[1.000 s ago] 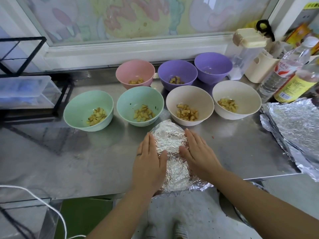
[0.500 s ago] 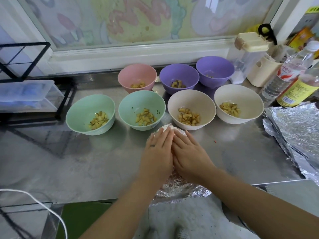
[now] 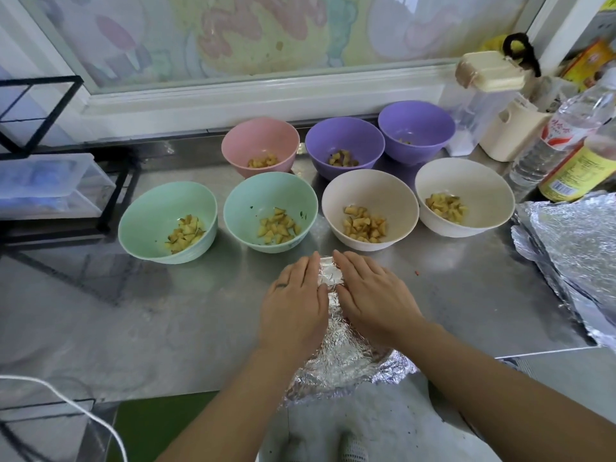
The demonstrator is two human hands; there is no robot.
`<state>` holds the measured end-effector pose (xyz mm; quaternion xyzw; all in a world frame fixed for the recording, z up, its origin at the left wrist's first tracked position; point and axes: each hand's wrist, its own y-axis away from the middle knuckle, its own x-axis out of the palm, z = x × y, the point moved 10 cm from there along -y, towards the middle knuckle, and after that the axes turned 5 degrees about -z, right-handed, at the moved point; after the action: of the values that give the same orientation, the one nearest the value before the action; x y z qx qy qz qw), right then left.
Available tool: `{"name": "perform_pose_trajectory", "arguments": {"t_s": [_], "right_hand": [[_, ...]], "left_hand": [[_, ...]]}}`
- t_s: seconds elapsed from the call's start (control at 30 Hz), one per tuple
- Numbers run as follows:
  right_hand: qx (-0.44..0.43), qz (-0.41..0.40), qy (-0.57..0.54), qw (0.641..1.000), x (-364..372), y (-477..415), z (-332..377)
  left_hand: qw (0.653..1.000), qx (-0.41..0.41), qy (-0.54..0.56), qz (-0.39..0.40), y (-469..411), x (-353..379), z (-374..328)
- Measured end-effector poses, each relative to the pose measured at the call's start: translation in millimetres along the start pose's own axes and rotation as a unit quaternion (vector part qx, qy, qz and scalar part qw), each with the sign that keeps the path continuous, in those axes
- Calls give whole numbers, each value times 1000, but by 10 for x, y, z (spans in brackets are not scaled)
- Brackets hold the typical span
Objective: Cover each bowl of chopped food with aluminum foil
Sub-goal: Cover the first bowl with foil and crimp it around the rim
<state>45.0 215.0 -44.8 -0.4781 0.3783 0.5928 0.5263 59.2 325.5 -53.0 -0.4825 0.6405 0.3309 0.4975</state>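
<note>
At lower centre we see the left hand (image 3: 293, 310) and right hand (image 3: 375, 300), fingers straight, pressing flat on the foil-covered bowl (image 3: 336, 361) on the table (image 3: 133, 328).

On the surface (image 3: 166, 311), four bowls form a front row (image 3: 253, 198), and three more form a back row (image 3: 345, 138) behind it, shifted right. Chopped food (image 3: 365, 225) lies in each. Before the front row, at the near edge, a foil-wrapped bowl (image 3: 333, 355) sits under the left hand (image 3: 293, 308) and right hand (image 3: 376, 298), side by side. Foil sheets (image 3: 573, 248) lie far right, with bottles (image 3: 560, 141) behind them.
</note>
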Motion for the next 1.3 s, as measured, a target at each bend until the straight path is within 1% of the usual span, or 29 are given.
{"name": "perform_pose_trajectory", "arguments": {"t_s": [0.17, 0.33, 0.47, 0.5, 0.57, 0.6, 0.63, 0.7, 0.73, 0.8, 0.9, 1.0, 1.07, 1.13, 1.2, 1.3], "right_hand": [[32, -4, -18, 999, 10, 21, -50], [97, -3, -43, 994, -1, 18, -141], [152, 11, -93, 984, 16, 44, -283], [155, -1, -104, 982, -49, 68, -310], [124, -60, -96, 986, -285, 117, -253], [96, -79, -86, 988, -380, 143, -155], [68, -82, -82, 991, -419, 146, -51], [22, -42, -77, 996, -314, 150, 153], [8, -16, -66, 998, -212, 155, 205], [-6, 18, -26, 999, -41, 175, 185], [-29, 43, 27, 998, 66, 222, 122], [-21, 59, 22, 998, 73, 237, 43], [-14, 65, 9, 998, 66, 242, 0], [-18, 79, -13, 997, 63, 265, -25], [-33, 95, -27, 995, 56, 293, -54], [-74, 122, -8, 990, 56, 328, -84]], "left_hand": [[999, -34, 15, -20, 15, -71, 38], [996, -80, 45, -7, 32, -80, 122], [988, -123, 95, 9, 58, -102, 255], [986, -128, 104, 5, 78, -150, 280], [989, -107, 95, -25, 115, -308, 232], [992, -80, 88, -42, 141, -380, 146], [994, -45, 86, -55, 147, -418, 35], [996, 18, 64, -62, 181, -368, -160], [997, 36, 41, -52, 196, -303, -210], [999, 42, -5, -11, 218, -145, -200], [997, 50, -49, 8, 239, -26, -151], [997, 46, -58, 29, 247, -17, -120], [996, 43, -46, 62, 270, 2, -77], [996, 46, -36, 71, 301, -23, -25], [996, 53, -21, 65, 324, -59, 3], [993, 82, -22, 81, 353, -51, 26]]}}
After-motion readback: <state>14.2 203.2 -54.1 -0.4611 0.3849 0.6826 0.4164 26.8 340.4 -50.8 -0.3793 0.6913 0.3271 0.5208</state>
